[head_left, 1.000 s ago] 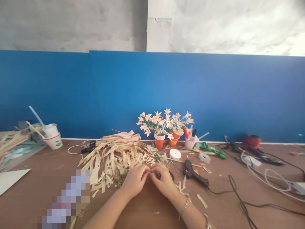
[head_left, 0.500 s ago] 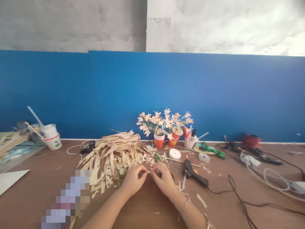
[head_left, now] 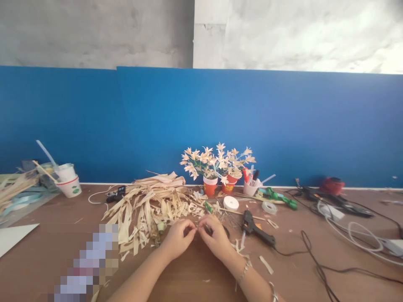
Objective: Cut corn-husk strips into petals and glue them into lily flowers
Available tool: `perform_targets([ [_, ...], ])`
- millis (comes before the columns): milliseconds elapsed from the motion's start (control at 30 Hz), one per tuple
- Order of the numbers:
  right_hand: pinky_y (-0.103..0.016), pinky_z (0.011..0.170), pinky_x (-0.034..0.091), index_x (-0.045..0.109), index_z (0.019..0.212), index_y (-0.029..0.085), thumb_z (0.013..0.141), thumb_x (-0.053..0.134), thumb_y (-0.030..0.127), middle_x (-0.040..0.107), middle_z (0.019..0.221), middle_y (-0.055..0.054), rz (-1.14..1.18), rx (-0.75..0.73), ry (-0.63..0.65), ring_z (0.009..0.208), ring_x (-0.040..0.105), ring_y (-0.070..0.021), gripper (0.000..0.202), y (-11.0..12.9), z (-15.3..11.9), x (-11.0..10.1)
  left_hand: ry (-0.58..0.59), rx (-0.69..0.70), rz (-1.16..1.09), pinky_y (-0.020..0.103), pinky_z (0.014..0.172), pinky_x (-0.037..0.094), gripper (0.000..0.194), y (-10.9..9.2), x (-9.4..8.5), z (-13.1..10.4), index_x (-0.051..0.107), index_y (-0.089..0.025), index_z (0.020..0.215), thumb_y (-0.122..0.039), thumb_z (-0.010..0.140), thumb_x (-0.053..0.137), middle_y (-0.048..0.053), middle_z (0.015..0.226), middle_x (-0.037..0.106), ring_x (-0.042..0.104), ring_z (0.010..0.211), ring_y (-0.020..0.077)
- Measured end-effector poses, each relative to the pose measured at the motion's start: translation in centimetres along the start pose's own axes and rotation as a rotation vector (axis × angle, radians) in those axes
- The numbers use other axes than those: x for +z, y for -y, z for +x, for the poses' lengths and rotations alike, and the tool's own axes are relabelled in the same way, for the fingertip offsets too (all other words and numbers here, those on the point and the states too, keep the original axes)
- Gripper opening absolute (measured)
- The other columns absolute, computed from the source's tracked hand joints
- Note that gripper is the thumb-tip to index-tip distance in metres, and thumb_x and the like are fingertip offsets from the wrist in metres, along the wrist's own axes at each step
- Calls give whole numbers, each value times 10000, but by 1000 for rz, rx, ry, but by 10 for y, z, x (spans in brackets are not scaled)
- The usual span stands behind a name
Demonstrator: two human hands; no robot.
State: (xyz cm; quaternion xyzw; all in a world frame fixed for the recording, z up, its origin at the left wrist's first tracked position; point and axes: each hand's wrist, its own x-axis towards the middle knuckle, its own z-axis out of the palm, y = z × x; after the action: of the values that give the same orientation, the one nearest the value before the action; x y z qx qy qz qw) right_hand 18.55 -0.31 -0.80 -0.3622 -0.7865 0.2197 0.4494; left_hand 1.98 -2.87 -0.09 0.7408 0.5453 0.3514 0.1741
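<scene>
Over the brown table, my left hand (head_left: pixel 180 238) and my right hand (head_left: pixel 214 235) meet fingertip to fingertip. Both are closed in a pinch. Whatever sits between the fingertips is too small to name. Just beyond my left hand spreads a heap of dried corn husks (head_left: pixel 147 205), with torn strips at its near edge. To the right of my right hand lies a black glue gun (head_left: pixel 255 230) with its cord trailing right. Behind the hands, husk flowers (head_left: pixel 208 159) stand in a red paper cup (head_left: pixel 210 186), and a second red cup (head_left: pixel 230 183) holds more.
A white tape roll (head_left: pixel 231 203) and a clear tape roll (head_left: pixel 269 207) lie beyond my right hand. Green bundles (head_left: pixel 280 197) rest behind them. Cables (head_left: pixel 321 268) and a power strip (head_left: pixel 334 212) spread at right. A white cup (head_left: pixel 69 184) stands at left, before the blue partition (head_left: pixel 151 117).
My pinched fingertips have shifted slightly, with the right hand a touch to the left. The pale bit between them shows less now. Everything else stays where it was.
</scene>
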Motion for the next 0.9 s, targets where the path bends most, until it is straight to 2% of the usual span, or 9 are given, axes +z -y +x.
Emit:
perform_targets([
  [67,-303,775,442,583,710,202,776,532,148,643,832,-39,33,20,13,828,582,-187,99,2,0,0,19,3,-2,306,722,424,138,-1,0,0,597,-200,682,-209,782,502,10,695,632,561,707,176],
  [133,-301,774,441,573,706,200,770,530,144,643,834,-36,58,41,14,823,580,-184,96,3,1,-1,12,18,-39,302,738,427,90,-2,0,-1,608,-204,766,-185,759,521,15,755,646,570,746,178],
  [200,-297,771,439,563,696,199,765,528,143,642,837,-35,69,56,11,821,578,-182,95,5,1,-1,-14,29,-92,294,759,431,144,-1,1,-1,606,-207,849,-155,734,538,21,829,655,578,800,178],
  [367,-287,743,433,530,659,191,779,509,157,626,800,-37,62,76,21,783,564,-176,126,6,0,0,-38,0,-143,285,707,434,84,0,2,1,583,-190,680,-176,746,533,21,728,632,570,727,172],
  [467,-285,733,428,519,656,187,786,506,167,613,774,-33,52,82,50,760,553,-171,132,6,-1,-1,-49,-2,-221,276,698,437,100,0,1,2,580,-186,668,-190,751,525,16,704,625,568,708,165],
  [567,-287,721,427,568,777,184,755,547,169,611,812,-35,31,117,57,765,548,-177,34,6,-2,-1,-54,-24,-280,273,700,439,103,0,-1,3,588,-185,686,-215,759,522,16,712,628,567,709,163],
  [633,-286,702,425,579,842,183,746,553,163,608,829,-38,32,133,58,759,545,-179,101,6,-2,-1,-53,-42,-293,273,696,437,110,1,0,3,590,-184,695,-231,766,520,16,715,628,564,706,163],
  [733,-288,719,422,568,778,185,764,538,159,606,814,-38,67,105,64,768,545,-179,41,6,-1,-1,-46,-56,-289,273,689,434,108,2,1,2,583,-182,691,-235,763,523,17,710,622,559,703,164],
  [900,-297,760,417,552,709,187,781,539,171,614,809,-40,72,85,68,798,554,-182,75,4,-1,-2,-40,-61,-294,270,683,428,114,-2,0,2,570,-184,687,-238,769,511,14,704,611,554,704,163],
])
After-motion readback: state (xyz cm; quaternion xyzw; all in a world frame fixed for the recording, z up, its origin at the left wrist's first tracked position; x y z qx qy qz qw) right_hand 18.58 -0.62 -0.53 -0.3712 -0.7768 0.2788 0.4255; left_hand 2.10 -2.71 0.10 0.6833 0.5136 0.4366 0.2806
